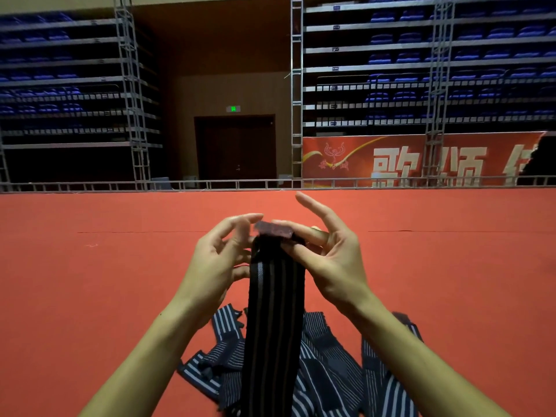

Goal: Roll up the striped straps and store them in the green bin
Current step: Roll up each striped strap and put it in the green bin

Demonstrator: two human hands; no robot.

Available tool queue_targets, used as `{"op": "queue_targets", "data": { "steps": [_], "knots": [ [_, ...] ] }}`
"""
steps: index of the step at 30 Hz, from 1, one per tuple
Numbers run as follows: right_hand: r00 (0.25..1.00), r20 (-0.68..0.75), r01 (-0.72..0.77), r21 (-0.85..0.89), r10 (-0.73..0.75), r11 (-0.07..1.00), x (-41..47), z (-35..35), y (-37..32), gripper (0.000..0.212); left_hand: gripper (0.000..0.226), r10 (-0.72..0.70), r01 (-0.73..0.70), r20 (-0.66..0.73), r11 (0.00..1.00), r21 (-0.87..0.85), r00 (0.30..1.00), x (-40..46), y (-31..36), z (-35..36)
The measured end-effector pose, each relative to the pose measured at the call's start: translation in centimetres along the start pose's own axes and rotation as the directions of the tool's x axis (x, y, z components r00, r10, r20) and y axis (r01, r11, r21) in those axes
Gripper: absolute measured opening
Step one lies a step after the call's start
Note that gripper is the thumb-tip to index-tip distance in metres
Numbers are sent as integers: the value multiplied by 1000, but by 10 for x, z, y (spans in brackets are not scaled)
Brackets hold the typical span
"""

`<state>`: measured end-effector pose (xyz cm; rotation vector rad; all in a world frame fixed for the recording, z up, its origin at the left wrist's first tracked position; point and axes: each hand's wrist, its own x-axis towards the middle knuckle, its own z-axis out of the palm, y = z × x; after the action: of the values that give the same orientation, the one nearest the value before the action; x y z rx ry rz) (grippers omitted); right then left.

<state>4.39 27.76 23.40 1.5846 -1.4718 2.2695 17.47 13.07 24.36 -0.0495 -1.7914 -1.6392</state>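
1. The person holds one striped strap up in front of them, both arms raised over the red floor.
2. The strap hangs straight down from the hands toward six o'clock, dark with thin pale lines running its length, and its lower end drops out of sight at the bottom edge.
3. Its top end is folded over into a short flap, a dull purplish patch, sitting right between the two hands at about twelve o'clock of the strap.
4. The right hand has hold of that top end: the thumb and the lower fingers are curled in and pinch the fold from the three o'clock side, while the forefinger sticks out straight and free, pointing up toward eleven o'clock.
5. The left hand sits at nine o'clock of the strap, fingers loosely bent and spread. Its fingertips reach the flap's edge, but I cannot tell whether they actually grip it or only touch it.
6. So the strap's body lies below the grip, and only the folded tip is up among the fingers.
7. A heap of other straps lies on the floor beneath the arms, at six o'clock from the hands, tangled, navy with white stripes, spreading to both sides behind the hanging one.
8. Beyond the floor stand a low metal railing, a red banner at two o'clock, and tiers of blue seats.
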Motion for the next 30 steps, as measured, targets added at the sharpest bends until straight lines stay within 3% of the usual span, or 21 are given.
{"op": "queue_targets", "data": {
  "steps": [3,7,9,20,25,30],
  "knots": [
    [1000,21,-17,-45,18,999,-3,-1,4,73,75,-98,99,13,995,-17,995,2,5,1],
    [998,31,-46,-48,48,998,-5,-4,10,70,38,-68,61,69,992,110,995,1,9,0],
    [998,55,-34,-79,39,996,-4,-7,14,70,31,-59,44,91,986,159,994,0,7,-1],
    [978,159,-137,5,135,991,-17,-19,11,52,28,90,-99,50,963,249,995,1,-10,7],
    [978,177,-65,-230,107,971,-13,-29,8,40,36,122,-141,96,964,226,988,1,-12,6],
    [983,174,-16,-205,53,979,-13,-31,9,30,45,107,-136,144,968,211,984,1,-16,4]
  ]
}}
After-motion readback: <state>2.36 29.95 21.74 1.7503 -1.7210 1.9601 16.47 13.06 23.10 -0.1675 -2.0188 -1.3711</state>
